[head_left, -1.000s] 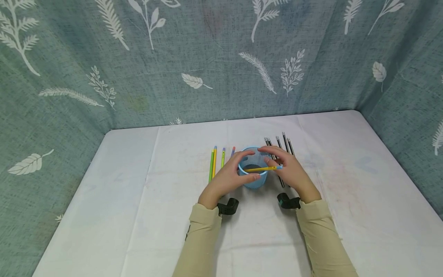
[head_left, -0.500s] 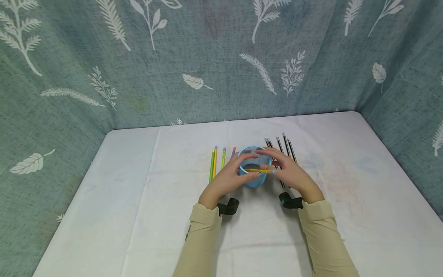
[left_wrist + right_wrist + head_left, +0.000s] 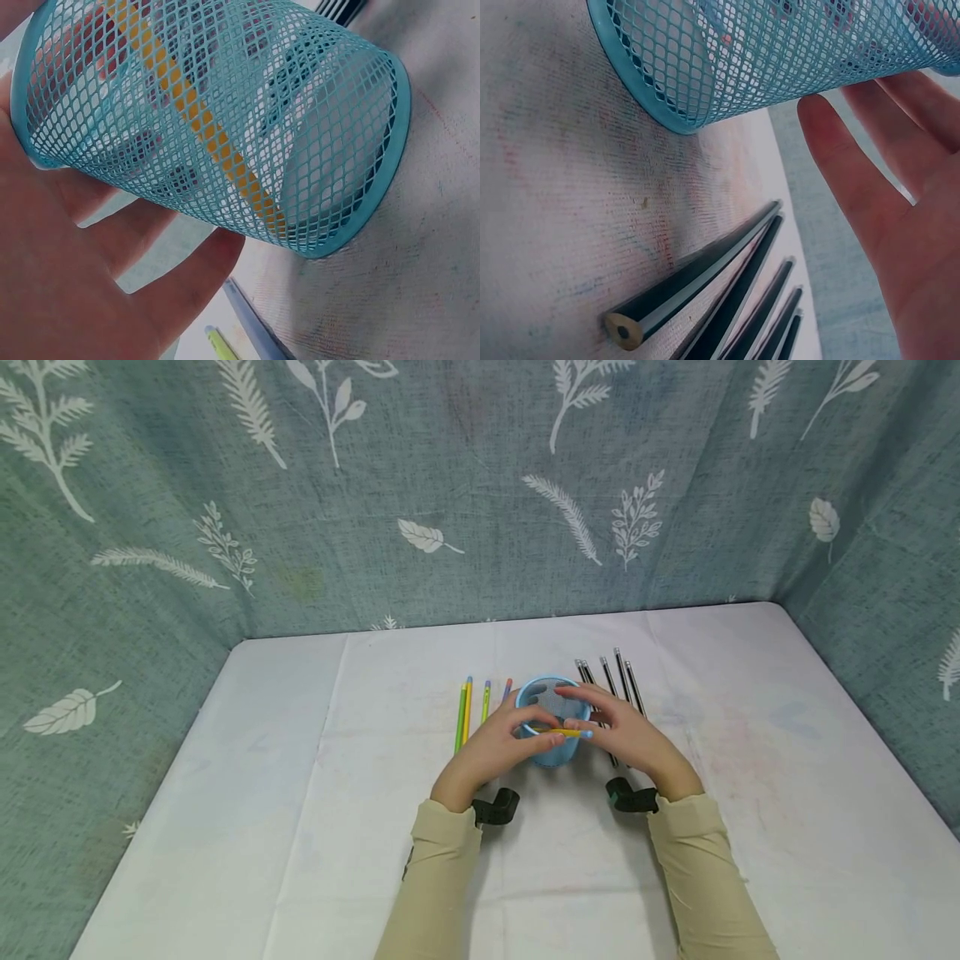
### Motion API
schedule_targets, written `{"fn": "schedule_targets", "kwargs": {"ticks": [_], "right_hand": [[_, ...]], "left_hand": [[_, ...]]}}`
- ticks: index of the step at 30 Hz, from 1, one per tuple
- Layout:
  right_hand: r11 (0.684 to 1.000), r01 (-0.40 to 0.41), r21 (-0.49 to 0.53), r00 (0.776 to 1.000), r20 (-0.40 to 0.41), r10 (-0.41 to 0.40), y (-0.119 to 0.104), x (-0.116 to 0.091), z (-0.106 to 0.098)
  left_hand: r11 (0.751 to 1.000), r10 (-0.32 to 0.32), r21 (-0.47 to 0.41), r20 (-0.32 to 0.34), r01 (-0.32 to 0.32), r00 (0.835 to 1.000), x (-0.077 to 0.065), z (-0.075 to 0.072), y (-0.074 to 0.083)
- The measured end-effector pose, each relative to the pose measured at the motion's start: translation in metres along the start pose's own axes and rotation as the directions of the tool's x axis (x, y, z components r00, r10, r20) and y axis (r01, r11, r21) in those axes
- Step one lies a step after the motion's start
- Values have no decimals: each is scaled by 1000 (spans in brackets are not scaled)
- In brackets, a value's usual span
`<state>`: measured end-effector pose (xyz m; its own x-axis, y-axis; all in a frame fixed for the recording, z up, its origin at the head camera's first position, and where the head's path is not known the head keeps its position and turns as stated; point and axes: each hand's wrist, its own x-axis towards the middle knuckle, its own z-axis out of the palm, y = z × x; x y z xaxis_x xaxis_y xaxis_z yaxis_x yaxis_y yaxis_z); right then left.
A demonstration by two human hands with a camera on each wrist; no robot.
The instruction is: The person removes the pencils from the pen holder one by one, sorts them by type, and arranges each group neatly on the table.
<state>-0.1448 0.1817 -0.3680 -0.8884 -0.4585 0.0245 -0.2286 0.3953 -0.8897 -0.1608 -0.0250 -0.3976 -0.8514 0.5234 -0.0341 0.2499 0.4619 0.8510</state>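
Observation:
A blue mesh pencil cup (image 3: pixel 553 753) is between my two hands. A yellow pencil (image 3: pixel 195 112) slants inside it, its blue end sticking out over the near rim. My left hand (image 3: pixel 495 737) holds the cup's left side, index finger and thumb at the near rim beside the pencil. From the right, my right hand (image 3: pixel 633 735) curves around the cup, its thumb by the pencil's upper part and its index finger over the opening. In the right wrist view, other right fingers (image 3: pixel 832 142) lie along the mesh. Whether the fingertips press the pencil is unclear.
Several black pencils (image 3: pixel 697 277) lie right of the cup. On the left are several coloured pencils: green (image 3: pixel 460 718), yellow (image 3: pixel 468 706), lime (image 3: pixel 485 697) and a purple one with a red end (image 3: pixel 507 687). A white cloth (image 3: pixel 375 735) covers the table; a curtain (image 3: pixel 480 527) hangs behind.
The yellow pencil's blue end has shifted left and slightly down. My right thumb has come down beside the pencil. My left index finger has moved down to the near rim.

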Motion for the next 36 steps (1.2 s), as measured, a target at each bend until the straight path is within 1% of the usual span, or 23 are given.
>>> {"fn": "schedule_targets", "kwargs": {"ticks": [5,11,16,19,22,23,25,26,28,30,32,33,36], "right_hand": [[1000,-12,25,1000,3,12,1,-1,0],[999,-23,39,1000,7,23,1,-3,-2],[999,-25,43,1000,12,25,1,-3,-3],[999,-20,49,1000,13,20,2,-3,-3],[998,-7,55,1000,11,6,3,-3,-4],[998,-1,56,1000,11,1,3,-3,-4],[998,15,64,1000,13,-16,5,-3,-4],[998,22,66,1000,14,-23,5,-3,-4],[997,34,75,999,15,-35,6,-3,-4],[996,37,79,999,16,-38,7,-3,-5],[997,30,78,999,14,-31,6,-3,-5],[997,26,78,1000,14,-27,6,-3,-5],[997,6,75,1000,12,-7,5,-3,-5]], "left_hand": [[1000,4,-6,-1,-4,1000,0,-1,0],[998,14,-55,10,-14,1000,0,-2,-4],[998,8,-59,14,-7,1000,0,-1,-6],[998,-4,-69,12,5,1000,-1,-2,-2],[996,-11,-86,14,12,1000,-5,-5,10],[996,-7,-91,12,8,1000,-7,-6,14],[997,31,-72,-3,-31,1000,-7,-6,13],[997,50,-57,-10,-51,999,-8,-7,16],[995,98,-15,-33,-99,995,-5,-4,8],[991,135,22,-55,-134,989,-1,-1,0],[990,142,31,-64,-140,988,-1,-1,-1],[989,147,36,-70,-145,987,2,1,-5],[988,154,33,-79,-152,985,2,1,-4]]}}
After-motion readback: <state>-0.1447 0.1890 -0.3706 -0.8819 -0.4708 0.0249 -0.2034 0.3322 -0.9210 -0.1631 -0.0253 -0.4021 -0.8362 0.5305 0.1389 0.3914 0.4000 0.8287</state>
